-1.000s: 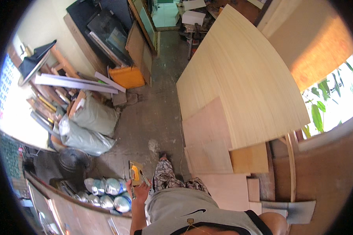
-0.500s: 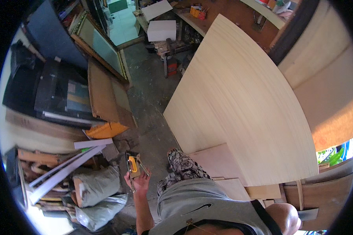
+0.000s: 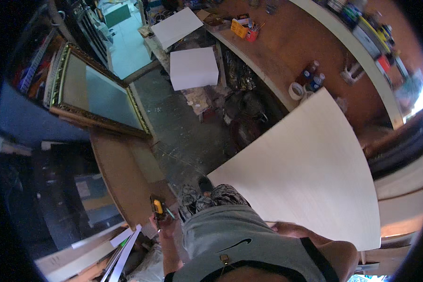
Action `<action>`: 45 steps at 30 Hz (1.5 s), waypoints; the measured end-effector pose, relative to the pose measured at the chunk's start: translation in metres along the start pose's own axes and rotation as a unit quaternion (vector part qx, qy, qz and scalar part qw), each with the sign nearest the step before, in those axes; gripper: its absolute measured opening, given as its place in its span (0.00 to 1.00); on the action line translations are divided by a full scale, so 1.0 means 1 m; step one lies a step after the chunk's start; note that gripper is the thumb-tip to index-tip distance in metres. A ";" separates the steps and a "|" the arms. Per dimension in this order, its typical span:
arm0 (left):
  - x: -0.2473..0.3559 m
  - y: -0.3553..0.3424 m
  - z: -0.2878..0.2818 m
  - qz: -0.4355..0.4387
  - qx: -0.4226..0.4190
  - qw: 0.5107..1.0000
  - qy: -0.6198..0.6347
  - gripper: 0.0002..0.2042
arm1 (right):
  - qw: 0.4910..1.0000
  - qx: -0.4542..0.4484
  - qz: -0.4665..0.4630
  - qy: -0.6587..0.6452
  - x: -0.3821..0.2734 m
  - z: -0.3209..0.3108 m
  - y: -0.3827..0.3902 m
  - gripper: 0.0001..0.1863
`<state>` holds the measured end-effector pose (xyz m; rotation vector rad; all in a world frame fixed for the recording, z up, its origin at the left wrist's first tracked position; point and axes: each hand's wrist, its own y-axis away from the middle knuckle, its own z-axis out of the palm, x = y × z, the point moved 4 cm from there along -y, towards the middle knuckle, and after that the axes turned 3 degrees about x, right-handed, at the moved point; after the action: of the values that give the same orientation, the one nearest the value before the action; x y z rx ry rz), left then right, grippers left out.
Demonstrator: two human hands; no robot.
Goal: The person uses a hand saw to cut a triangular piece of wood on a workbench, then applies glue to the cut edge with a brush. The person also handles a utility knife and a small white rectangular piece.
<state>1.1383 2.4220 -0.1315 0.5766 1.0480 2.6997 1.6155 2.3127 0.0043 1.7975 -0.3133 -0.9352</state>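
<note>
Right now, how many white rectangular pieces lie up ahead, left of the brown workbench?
2: the farther white piece sits tilted near the pale tiled floor; the nearer white piece is just this side of it. More could be hidden underneath.

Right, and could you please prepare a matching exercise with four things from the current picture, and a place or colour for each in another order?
1. Handheld tool
2. Large panel
3. Ornate frame
4. Roll of tape

A. Gold-coloured, in the left part of the picture
B. On the brown workbench, beside bottles
C. In the person's left hand
D. Pale, wide and flat

Pairs: 1-C, 2-D, 3-A, 4-B
</note>
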 end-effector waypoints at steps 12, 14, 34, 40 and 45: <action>0.095 -0.252 0.076 -0.105 0.029 0.993 -0.053 0.27 | 0.774 0.536 -0.327 -0.078 -0.467 -0.504 -0.171 0.12; 0.112 -0.289 0.110 -0.137 0.054 0.986 -0.082 0.27 | 0.728 0.612 -0.286 0.114 -0.526 -0.603 -0.210 0.14; 0.234 -0.460 0.275 -0.319 0.124 0.908 -0.243 0.28 | 0.585 0.596 -0.025 0.550 -0.455 -0.989 -0.382 0.17; 0.248 -0.478 0.291 -0.323 0.108 0.904 -0.258 0.29 | 0.584 0.578 -0.122 0.557 -0.483 -0.972 -0.383 0.16; 0.250 -0.488 0.304 -0.357 0.093 0.886 -0.282 0.29 | 0.497 0.548 -0.233 0.631 -0.457 -0.965 -0.344 0.14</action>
<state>1.0564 3.0413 -0.1866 0.7567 1.0699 1.6646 1.9357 3.3863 0.0587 3.2782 0.7845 0.8063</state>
